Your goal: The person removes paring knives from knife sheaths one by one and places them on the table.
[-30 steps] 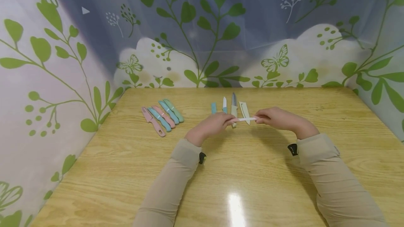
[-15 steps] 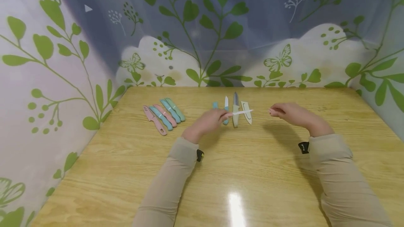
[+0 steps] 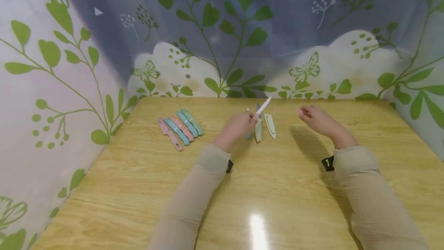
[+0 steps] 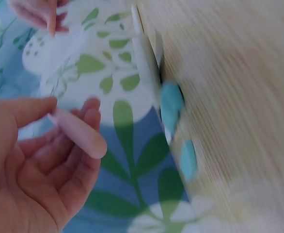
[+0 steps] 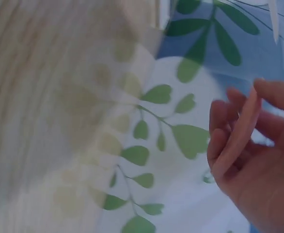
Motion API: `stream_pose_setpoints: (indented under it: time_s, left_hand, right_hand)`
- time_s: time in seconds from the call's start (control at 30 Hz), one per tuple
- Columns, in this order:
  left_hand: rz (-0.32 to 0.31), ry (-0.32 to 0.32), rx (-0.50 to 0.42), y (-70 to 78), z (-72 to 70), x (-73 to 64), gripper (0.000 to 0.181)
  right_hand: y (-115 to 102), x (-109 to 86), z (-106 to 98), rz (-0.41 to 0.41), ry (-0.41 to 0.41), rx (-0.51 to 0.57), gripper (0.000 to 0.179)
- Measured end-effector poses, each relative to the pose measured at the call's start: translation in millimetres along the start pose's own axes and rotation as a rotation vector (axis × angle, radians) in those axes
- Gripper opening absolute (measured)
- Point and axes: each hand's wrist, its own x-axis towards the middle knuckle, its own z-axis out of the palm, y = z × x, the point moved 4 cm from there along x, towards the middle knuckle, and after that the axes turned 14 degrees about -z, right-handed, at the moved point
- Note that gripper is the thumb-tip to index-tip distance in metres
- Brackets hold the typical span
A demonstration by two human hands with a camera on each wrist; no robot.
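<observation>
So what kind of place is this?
Probably an indoor work corner, though nothing beyond it shows. A blue-and-white fabric-like backdrop with printed green leaves stands behind a light wood-grain table, where pink, blue and green knives lie in a row.

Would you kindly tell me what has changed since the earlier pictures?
The right hand, holding a pink sheath, has moved right, away from the knife. The left hand still grips that knife, its blade, earlier sideways, now pointing forward and right. The cream sheath stayed put.
</observation>
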Motion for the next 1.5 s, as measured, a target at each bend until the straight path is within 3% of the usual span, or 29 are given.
stream_pose_setpoints:
  time_s: [0.17, 0.3, 0.43, 0.63, 0.73, 0.9, 1.0, 1.1, 1.3, 1.5]
  left_hand:
    - [-0.081, 0.022, -0.053, 29.5, 6.2, 17.7, 0.035]
    - [-0.143, 0.001, -0.086, 49.7, 14.6, 30.6, 0.031]
    - [-0.183, 0.03, -0.083, 64.4, 23.1, 40.4, 0.029]
    - [-0.212, 0.099, -0.072, 78.0, 33.4, 47.5, 0.031]
    - [-0.246, 0.123, -0.038, 83.5, 40.9, 49.3, 0.027]
    - [-0.302, 0.037, -0.109, 87.3, 56.3, 48.5, 0.035]
    - [-0.309, 0.032, -0.072, 88.5, 58.8, 46.7, 0.036]
    - [-0.324, 0.067, 0.003, 89.6, 59.5, 46.8, 0.028]
    - [-0.345, 0.087, 0.157, 94.9, 67.4, 55.3, 0.021]
    - [-0.405, 0.061, 0.263, 98.5, 72.0, 60.0, 0.021]
  right_hand:
    - [10.3, 11.0, -4.5, 0.073, 0.035, 0.012, 0.057]
    - [17.1, 18.4, -8.1, 0.184, -0.014, 0.026, 0.06]
    - [27.5, 27.9, -6.5, 0.234, -0.048, 0.065, 0.062]
    - [49.6, 40.2, 5.4, 0.247, -0.045, 0.134, 0.031]
    - [52.8, 42.4, 10.8, 0.259, -0.056, 0.115, 0.039]
    - [52.8, 46.9, 17.6, 0.28, -0.073, 0.035, 0.057]
    - [50.7, 49.5, 20.6, 0.282, -0.073, 0.013, 0.058]
    - [49.5, 50.0, 22.1, 0.289, -0.078, 0.005, 0.057]
    - [51.2, 47.7, 21.9, 0.33, -0.082, 0.031, 0.047]
    - [51.2, 49.1, 22.5, 0.34, -0.088, 0.056, 0.041]
